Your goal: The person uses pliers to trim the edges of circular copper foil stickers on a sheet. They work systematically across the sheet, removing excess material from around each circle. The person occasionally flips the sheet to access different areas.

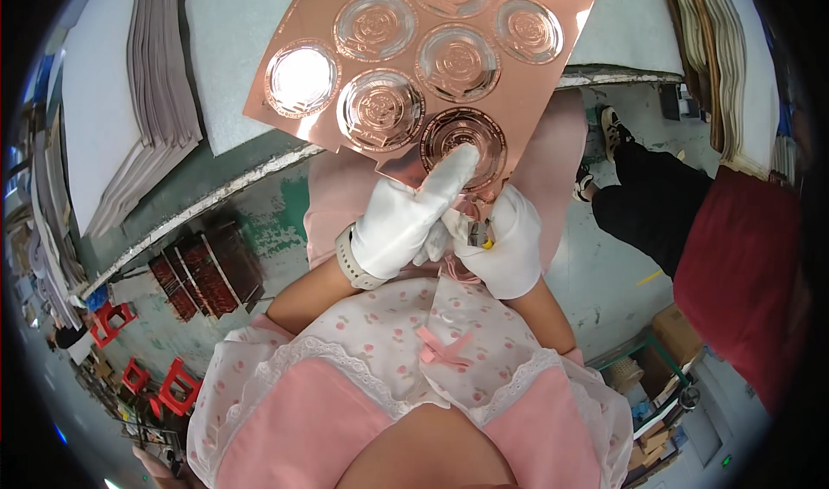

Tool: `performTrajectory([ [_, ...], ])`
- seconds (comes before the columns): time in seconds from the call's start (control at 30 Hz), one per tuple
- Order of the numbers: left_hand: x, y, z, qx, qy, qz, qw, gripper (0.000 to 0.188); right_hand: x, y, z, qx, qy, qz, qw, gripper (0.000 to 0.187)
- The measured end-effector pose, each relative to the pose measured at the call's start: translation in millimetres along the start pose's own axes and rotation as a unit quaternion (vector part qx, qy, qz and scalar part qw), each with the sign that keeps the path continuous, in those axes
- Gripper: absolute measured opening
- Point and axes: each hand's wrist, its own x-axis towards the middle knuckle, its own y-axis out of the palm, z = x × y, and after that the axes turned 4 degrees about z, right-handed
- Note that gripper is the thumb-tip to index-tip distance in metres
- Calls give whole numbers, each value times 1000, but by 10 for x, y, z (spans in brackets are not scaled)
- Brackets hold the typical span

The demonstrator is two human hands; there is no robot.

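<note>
A shiny copper-coloured sheet (527, 100) with several round embossed medallions extends over the table's near edge toward me. My left hand (401, 221), in a white glove with a pale watch strap at the wrist, grips its near edge. One finger lies stretched over the nearest medallion (488, 148), and the other fingers are partly hidden below. Close beside it, at the sheet's near corner, my white-gloved right hand (509, 252) is closed around a small metal tool (477, 233) with a yellow part. The tool's exact kind is too small to make out.
Stacks of sheets stand on the table (233, 49) at left (164, 83) and right (704, 49). A person in dark trousers (648, 195) and a red garment is close on my right. Red stools (179, 388) and a dark rack (207, 269) stand at lower left.
</note>
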Motion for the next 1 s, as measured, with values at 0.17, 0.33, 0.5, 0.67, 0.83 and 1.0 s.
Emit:
performTrajectory([
  [0.17, 11, 16, 21, -2, 20, -5, 1000, 47, -51, 47, -53, 21, 0, 25, 999, 31],
  [0.33, 2, 8, 47, 15, -1, -19, 1000, 52, -66, 48, -58, 51, 31, 1, 998, 32],
  [0.5, 26, 80, 59, 20, 4, -7, 1000, 54, -179, 20, -132, 71, 74, -15, 995, 31],
  [0.67, 53, 52, 124, -13, -6, -36, 999, 61, -221, -111, -107, 178, 107, -207, 956, 18],
  [0.83, -1, 114, 17, 15, -21, -1, 1000, 57, -281, -207, -286, 349, 226, -257, 872, 9],
  [1.0, 31, -2, 86, 52, -36, 75, 995, 62, -48, -164, -133, 416, 274, -188, 846, 12],
])
